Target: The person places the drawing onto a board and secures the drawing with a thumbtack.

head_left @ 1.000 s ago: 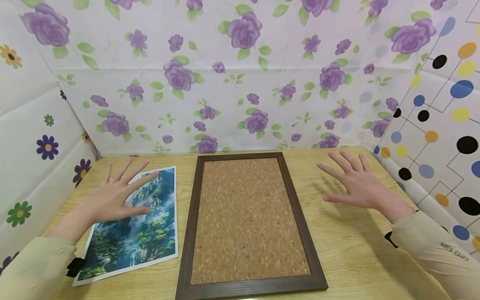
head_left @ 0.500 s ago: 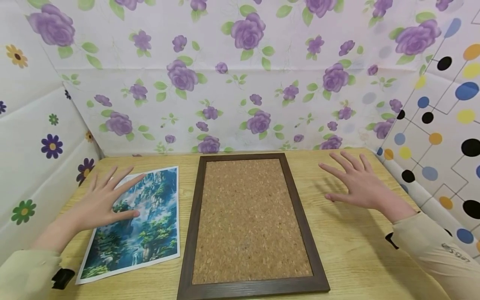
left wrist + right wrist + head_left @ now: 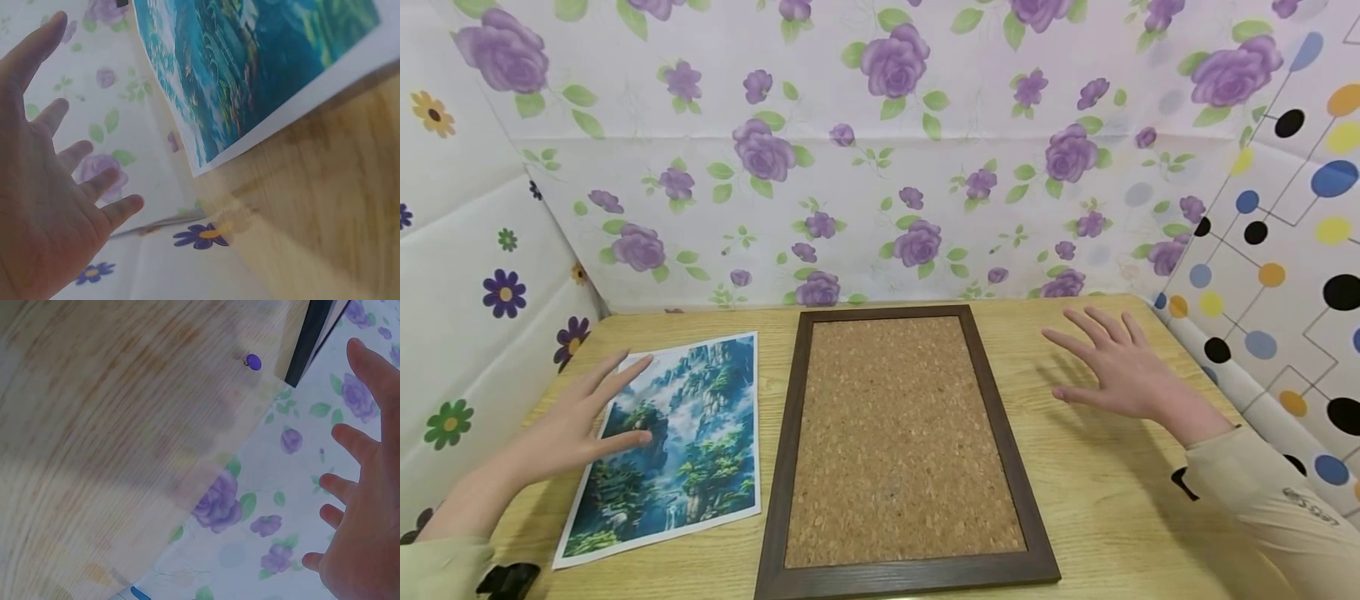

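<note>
A printed landscape picture (image 3: 700,450) of mountains and trees with a white border lies on the left of the table. My left hand (image 3: 572,429) hovers over its left side, fingers spread and holding nothing; the left wrist view also has this hand (image 3: 50,194) apart from the print (image 3: 250,69). A cork board (image 3: 902,442) in a dark brown frame lies flat in the middle. To its right, my right hand (image 3: 1116,367) is held above the table with spread fingers and nothing in them. A small purple thumbtack (image 3: 252,362) shows on the table in the right wrist view.
The light wooden table (image 3: 1120,517) ends at a back wall (image 3: 865,225) of purple-flowered cloth. A cloth with daisies (image 3: 445,333) stands on the left side, and one with coloured dots (image 3: 1292,275) on the right.
My left hand has moved left and toward me, uncovering more of the picture. The right hand has hardly moved. The head view has shifted slightly.
</note>
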The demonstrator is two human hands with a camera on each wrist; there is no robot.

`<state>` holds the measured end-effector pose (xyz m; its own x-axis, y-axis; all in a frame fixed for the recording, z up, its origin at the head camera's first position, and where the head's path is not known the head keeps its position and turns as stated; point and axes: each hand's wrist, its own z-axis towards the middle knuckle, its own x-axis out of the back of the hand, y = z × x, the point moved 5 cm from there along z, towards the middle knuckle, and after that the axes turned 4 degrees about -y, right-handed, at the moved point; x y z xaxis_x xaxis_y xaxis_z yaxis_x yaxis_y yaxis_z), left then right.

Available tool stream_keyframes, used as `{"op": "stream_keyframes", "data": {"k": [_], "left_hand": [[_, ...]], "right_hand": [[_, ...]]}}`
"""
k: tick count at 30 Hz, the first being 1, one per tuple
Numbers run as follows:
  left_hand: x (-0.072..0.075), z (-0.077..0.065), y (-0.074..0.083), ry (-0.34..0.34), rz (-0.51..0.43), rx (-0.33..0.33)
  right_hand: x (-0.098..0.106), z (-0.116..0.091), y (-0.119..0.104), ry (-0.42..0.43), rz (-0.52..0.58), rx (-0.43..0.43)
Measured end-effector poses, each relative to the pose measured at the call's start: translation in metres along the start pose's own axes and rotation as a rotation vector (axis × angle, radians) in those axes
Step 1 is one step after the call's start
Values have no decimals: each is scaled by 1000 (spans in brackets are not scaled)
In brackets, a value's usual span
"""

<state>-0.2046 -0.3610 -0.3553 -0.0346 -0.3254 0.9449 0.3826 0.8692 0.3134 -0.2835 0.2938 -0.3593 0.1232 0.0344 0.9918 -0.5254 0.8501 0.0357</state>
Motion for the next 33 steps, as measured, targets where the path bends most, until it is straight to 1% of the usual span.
{"op": "stream_keyframes", "data": {"k": [2, 6, 11, 17, 21, 26, 30, 33], "left_hand": [[0, -4, -3, -12, -25, 29], [1, -10, -7, -8, -61, 70], [-2, -16, -14, -16, -50, 123], [-8, -23, -22, -16, -42, 150], [-9, -25, -25, -34, -55, 171], [-14, -26, -29, -80, -78, 212], [-17, -26, -32, -98, -104, 221], [-20, -26, -34, -123, -101, 236]], "right_hand": [[-1, 0, 1, -3, 1, -5], [-3, -1, 2, -11, 5, -18], [-8, -1, 3, -5, 29, -25], [-13, -1, 2, 5, 64, -17], [-16, -2, 3, -14, 80, -44], [-19, -3, 4, -34, 99, -69], [-20, -3, 4, -32, 97, -66], [-22, -4, 4, -35, 90, -56]]}}
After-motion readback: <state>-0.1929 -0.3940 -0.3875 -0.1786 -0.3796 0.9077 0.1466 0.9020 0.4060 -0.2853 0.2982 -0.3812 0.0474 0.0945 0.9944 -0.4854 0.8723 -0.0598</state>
